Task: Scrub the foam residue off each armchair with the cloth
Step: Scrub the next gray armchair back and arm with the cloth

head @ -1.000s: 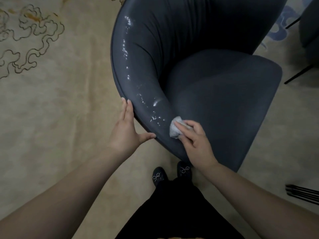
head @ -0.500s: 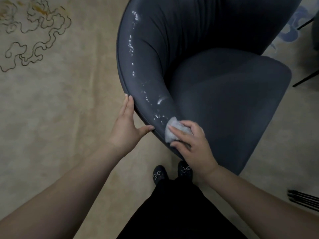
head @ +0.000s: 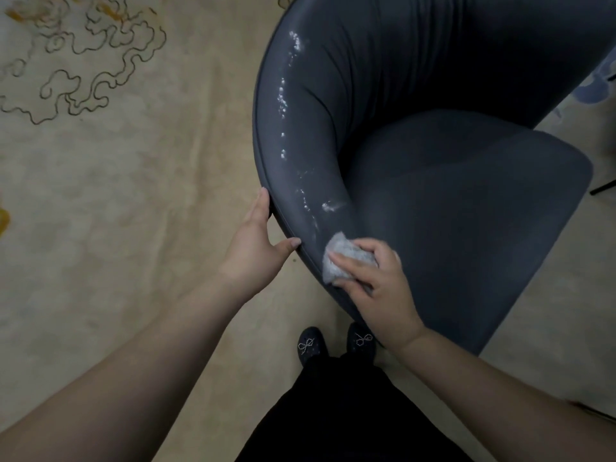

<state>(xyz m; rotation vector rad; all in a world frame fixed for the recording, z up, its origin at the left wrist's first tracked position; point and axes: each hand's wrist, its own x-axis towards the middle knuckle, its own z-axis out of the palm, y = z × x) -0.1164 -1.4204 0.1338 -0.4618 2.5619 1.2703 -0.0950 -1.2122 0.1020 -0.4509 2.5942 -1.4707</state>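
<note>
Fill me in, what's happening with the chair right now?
A person is wiping a dark grey upholstered armchair. The right hand presses a crumpled pale grey cloth onto the near end of its curved rim, while the left hand braces the rim's outer edge. White foam residue runs along the rim beyond the cloth.

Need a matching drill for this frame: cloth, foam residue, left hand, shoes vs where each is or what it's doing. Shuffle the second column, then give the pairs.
Column 1
1. cloth
2. foam residue
3. left hand
4. shoes

Column 2
A. braced against the outer edge of the armchair, holding nothing
B. on the carpet, beside the chair's near corner
C. bunched under the right hand, pressed on the near end of the chair's rim
D. white flecks strung along the top of the rim, farther from the person than the wiping spot

Pairs: 1-C, 2-D, 3-A, 4-B
</note>
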